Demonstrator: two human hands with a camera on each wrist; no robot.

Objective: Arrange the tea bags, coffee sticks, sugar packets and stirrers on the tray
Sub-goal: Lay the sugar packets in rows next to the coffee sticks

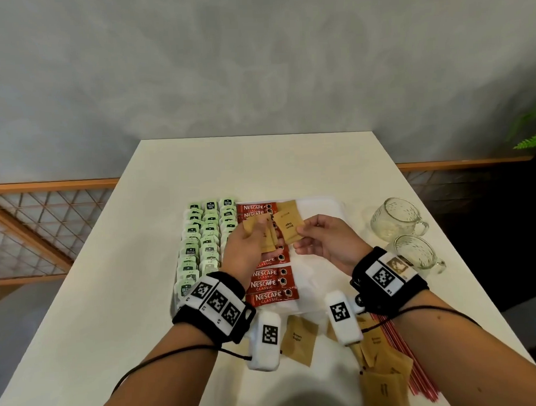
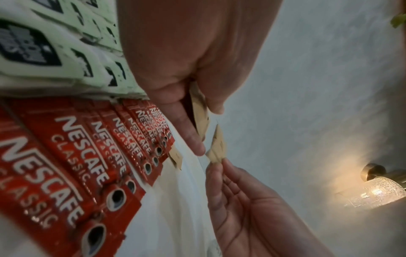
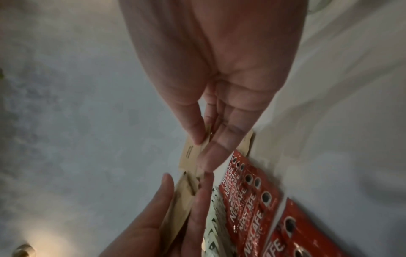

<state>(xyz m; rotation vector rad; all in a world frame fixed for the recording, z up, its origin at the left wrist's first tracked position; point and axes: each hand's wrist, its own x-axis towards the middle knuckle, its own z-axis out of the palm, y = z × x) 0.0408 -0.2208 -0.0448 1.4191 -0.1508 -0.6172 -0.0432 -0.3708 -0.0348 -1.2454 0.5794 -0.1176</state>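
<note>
On the white tray (image 1: 321, 207) lie rows of green tea bags (image 1: 201, 235) at the left and red coffee sticks (image 1: 269, 283) beside them, with one brown sugar packet (image 1: 286, 206) at the far end. My left hand (image 1: 250, 243) holds a small stack of brown sugar packets (image 1: 255, 227) above the coffee sticks. My right hand (image 1: 319, 240) pinches a single brown sugar packet (image 1: 289, 229) by its corner, close to the left hand. The left wrist view shows that stack (image 2: 201, 113) in my fingers; the right wrist view shows the pinched packet (image 3: 190, 156).
More loose sugar packets (image 1: 299, 340) and red stirrers (image 1: 415, 380) lie on the white table (image 1: 127, 299) near its front edge. Two glass mugs (image 1: 395, 218) stand to the right of the tray. A green plant (image 1: 532, 139) shows at the far right.
</note>
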